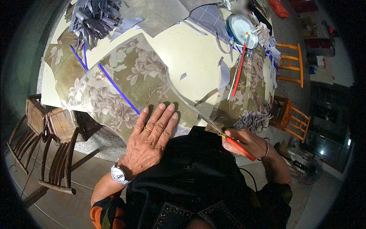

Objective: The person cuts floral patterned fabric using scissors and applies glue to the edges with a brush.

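My left hand (pixel 150 139), with a ring and wristwatch, lies flat on a beige-and-olive floral sheet (pixel 141 68). A blue strip (pixel 118 87) runs diagonally up the sheet from my fingertips. My right hand (pixel 244 143) grips red-handled scissors (pixel 244 149) at the table's near edge, their blades at the sheet's right side, beside darker floral pieces (pixel 225 114). Whether the blades are cutting, I cannot tell.
The cream table (pixel 187 53) holds grey shredded strips (pixel 91 24), gridded offcuts (pixel 204 17), a round pale container (pixel 240 30) and a long red-handled brush (pixel 239 76). Wooden chairs (pixel 57 126) stand left, others (pixel 289 65) right. A fan (pixel 312 170) is at lower right.
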A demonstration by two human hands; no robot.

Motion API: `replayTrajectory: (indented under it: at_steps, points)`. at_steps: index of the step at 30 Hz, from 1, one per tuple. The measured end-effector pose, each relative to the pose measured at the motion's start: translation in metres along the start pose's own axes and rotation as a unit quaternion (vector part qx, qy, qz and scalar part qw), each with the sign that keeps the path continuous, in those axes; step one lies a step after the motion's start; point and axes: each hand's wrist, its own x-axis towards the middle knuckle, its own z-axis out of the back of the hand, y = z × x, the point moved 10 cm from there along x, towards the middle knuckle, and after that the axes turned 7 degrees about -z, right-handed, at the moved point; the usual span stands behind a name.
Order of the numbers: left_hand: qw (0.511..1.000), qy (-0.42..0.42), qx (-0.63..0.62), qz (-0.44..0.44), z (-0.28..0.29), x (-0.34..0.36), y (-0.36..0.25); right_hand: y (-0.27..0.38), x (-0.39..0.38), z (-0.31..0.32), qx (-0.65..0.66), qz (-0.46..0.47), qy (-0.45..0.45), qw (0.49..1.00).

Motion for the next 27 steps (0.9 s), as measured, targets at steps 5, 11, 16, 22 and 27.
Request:
replayTrajectory:
  at_steps: [5, 11, 16, 22, 27]
  points:
    - [1.0, -0.004, -0.014, -0.002, -0.001, 0.0, 0.0, 0.001, 0.0, 0.001, -0.036, 0.017, -0.008, 0.999]
    - [1.0, -0.001, -0.011, 0.001, 0.0, 0.0, 0.0, 0.004, -0.001, 0.003, -0.058, 0.024, -0.015, 0.998]
    - [1.0, 0.004, -0.012, 0.003, 0.002, 0.001, 0.0, 0.005, -0.001, 0.005, -0.048, 0.018, -0.016, 0.999]
    - [1.0, 0.013, 0.0, -0.003, 0.002, 0.002, 0.0, 0.008, -0.004, 0.009, -0.071, 0.047, -0.046, 0.995]
    - [1.0, 0.03, 0.007, -0.005, 0.0, 0.002, 0.0, 0.005, -0.002, 0.01, -0.059, -0.009, -0.028, 0.998]
